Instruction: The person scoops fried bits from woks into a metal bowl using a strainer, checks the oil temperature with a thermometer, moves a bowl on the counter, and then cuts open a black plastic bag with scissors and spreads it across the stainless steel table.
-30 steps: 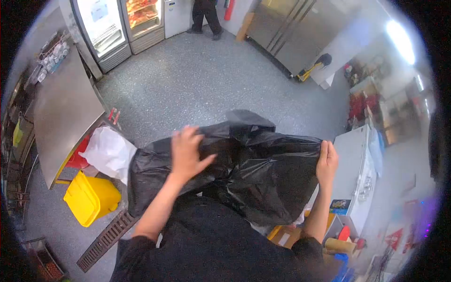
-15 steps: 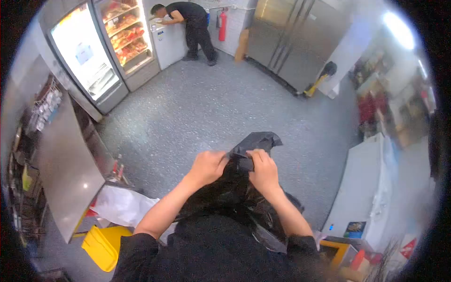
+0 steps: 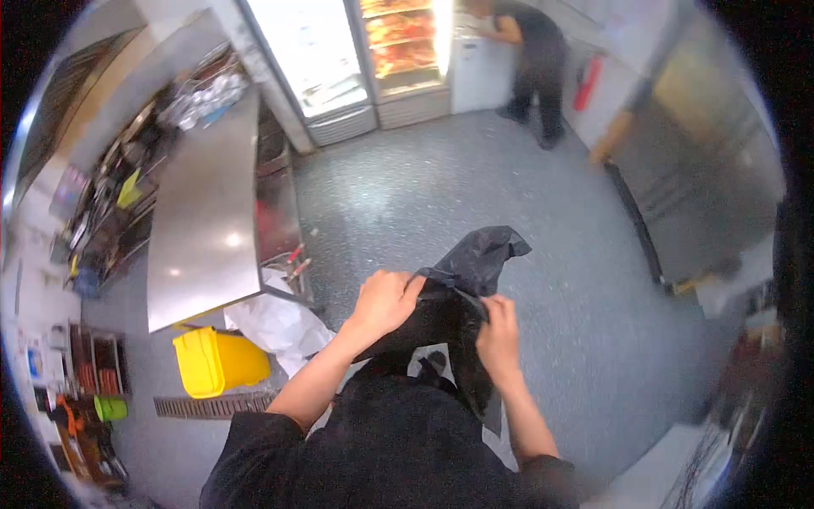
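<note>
A black plastic bag (image 3: 479, 259) is stretched between my two hands, in front of my body. Its crumpled upper part sticks out beyond my fingers, and the rest hangs down toward my dark clothes. On the bag's left edge, my left hand (image 3: 386, 304) is closed with the plastic pinched between thumb and fingers. My right hand (image 3: 498, 335) grips the opposite edge, a little lower and nearer to me, with its fingertips partly hidden. Where the lower end of the bag stops is hard to see against the black clothing.
At left stands a steel table (image 3: 208, 212), with a yellow bin (image 3: 222, 363) and white plastic sheeting (image 3: 280, 327) by its near end. Lit fridges (image 3: 309, 59) line the back. A person (image 3: 538, 68) bends over a white cabinet (image 3: 483, 72). A steel fridge (image 3: 712, 170) stands right.
The view has swung left, so the table and yellow bin show more fully. My hands have moved farther apart, the right one lower and outward, pulling the bag wider.
</note>
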`<act>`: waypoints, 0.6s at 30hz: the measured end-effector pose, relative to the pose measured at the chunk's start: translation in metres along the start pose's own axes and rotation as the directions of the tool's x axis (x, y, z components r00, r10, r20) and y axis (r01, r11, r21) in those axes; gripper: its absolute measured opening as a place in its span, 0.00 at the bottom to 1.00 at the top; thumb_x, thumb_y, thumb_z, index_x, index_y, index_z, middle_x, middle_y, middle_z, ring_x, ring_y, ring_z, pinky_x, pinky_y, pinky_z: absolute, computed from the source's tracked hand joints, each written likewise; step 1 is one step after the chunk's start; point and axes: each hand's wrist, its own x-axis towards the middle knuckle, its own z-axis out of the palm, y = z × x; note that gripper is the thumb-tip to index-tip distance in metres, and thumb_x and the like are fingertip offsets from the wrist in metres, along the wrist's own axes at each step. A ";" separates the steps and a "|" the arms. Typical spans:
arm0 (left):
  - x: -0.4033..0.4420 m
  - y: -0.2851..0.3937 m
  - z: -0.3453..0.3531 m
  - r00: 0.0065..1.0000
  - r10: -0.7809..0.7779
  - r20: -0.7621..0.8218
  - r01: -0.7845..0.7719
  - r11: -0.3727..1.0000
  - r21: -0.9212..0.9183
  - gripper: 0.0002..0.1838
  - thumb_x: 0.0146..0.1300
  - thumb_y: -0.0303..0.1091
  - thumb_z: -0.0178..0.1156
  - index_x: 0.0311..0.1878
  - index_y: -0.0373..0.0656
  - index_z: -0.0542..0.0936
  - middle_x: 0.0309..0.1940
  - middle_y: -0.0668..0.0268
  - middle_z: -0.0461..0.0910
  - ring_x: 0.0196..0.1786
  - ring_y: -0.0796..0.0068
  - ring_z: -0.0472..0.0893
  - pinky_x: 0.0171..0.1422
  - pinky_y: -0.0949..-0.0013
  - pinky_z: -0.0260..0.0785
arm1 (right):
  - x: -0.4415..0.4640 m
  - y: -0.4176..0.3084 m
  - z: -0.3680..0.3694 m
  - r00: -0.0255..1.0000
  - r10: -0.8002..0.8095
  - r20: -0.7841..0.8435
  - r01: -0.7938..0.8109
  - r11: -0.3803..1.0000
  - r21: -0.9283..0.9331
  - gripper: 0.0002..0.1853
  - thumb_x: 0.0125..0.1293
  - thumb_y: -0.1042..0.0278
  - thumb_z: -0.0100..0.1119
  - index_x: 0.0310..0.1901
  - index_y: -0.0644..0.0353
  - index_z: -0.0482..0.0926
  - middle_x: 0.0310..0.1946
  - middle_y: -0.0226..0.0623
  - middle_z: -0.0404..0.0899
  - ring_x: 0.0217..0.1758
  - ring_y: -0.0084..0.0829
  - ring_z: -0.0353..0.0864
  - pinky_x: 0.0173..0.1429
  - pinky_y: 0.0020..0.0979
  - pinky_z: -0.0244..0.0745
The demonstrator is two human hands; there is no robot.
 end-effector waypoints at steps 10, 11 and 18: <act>0.111 -0.125 -0.097 0.980 0.030 -0.196 -0.042 0.997 -0.057 0.15 0.67 0.39 0.57 0.28 0.37 0.76 0.24 0.43 0.76 0.33 0.39 0.79 0.35 0.48 0.70 | 0.207 0.017 -0.024 0.990 -0.033 0.137 0.057 0.982 -0.178 0.12 0.57 0.81 0.55 0.44 0.65 0.76 0.33 0.55 0.80 0.40 0.58 0.81 0.43 0.49 0.74; 0.115 -0.133 -0.102 0.978 0.022 -0.206 -0.026 1.000 -0.014 0.15 0.67 0.39 0.58 0.28 0.37 0.76 0.23 0.43 0.76 0.32 0.39 0.79 0.34 0.49 0.70 | 0.221 0.013 -0.015 0.987 -0.029 0.157 0.058 0.981 -0.183 0.10 0.58 0.79 0.56 0.42 0.65 0.76 0.33 0.55 0.80 0.40 0.59 0.80 0.43 0.50 0.74; 0.162 -0.174 -0.147 0.940 0.089 -0.329 -0.094 0.996 0.001 0.13 0.66 0.35 0.61 0.28 0.38 0.75 0.19 0.45 0.73 0.27 0.41 0.77 0.29 0.50 0.65 | 0.310 -0.049 0.071 0.949 -0.088 0.304 0.173 0.949 -0.265 0.10 0.62 0.65 0.60 0.36 0.62 0.73 0.27 0.56 0.78 0.33 0.61 0.77 0.37 0.52 0.70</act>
